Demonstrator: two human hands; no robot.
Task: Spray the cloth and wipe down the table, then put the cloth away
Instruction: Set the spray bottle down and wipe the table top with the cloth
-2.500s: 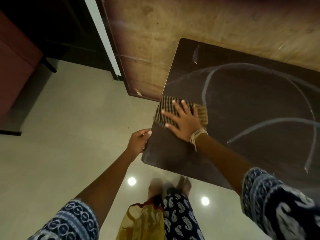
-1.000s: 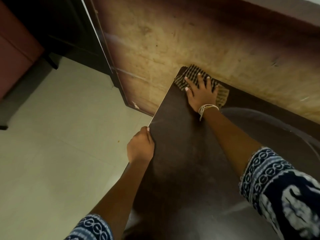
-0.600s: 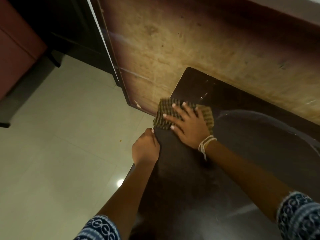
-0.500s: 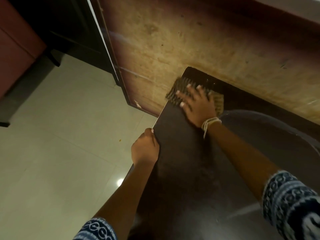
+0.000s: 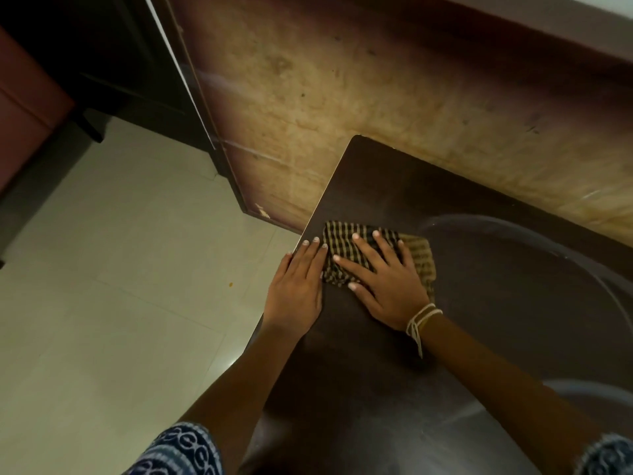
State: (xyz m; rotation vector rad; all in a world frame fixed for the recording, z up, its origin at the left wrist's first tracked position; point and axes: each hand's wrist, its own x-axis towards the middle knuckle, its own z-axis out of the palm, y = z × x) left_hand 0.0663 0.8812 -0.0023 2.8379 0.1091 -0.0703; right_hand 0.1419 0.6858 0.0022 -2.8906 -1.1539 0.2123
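Both hands lay flat, fingers (image 5: pixel 363 250) spread: our right hand (image 5: pixel 383 279) pressed the checked brown cloth (image 5: pixel 419 255) near the dark wooden surface's (image 5: pixel 479 303) left edge, our left hand (image 5: pixel 296 286) beside it; a leftward stroke risked dropping it.

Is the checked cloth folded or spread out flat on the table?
Folded and bunched: the checked cloth lies as a small thick pad with creased layers under the right hand on the dark table.

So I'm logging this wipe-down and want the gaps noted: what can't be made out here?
Head view only:
- Cloth: the middle is covered by the right hand.
- Table: cut off by the right and bottom edges.
- Spray bottle: not in view.
- Cloth dampness: cannot tell.
- Left hand: lies flat at the table edge; whether it touches the cloth is unclear.
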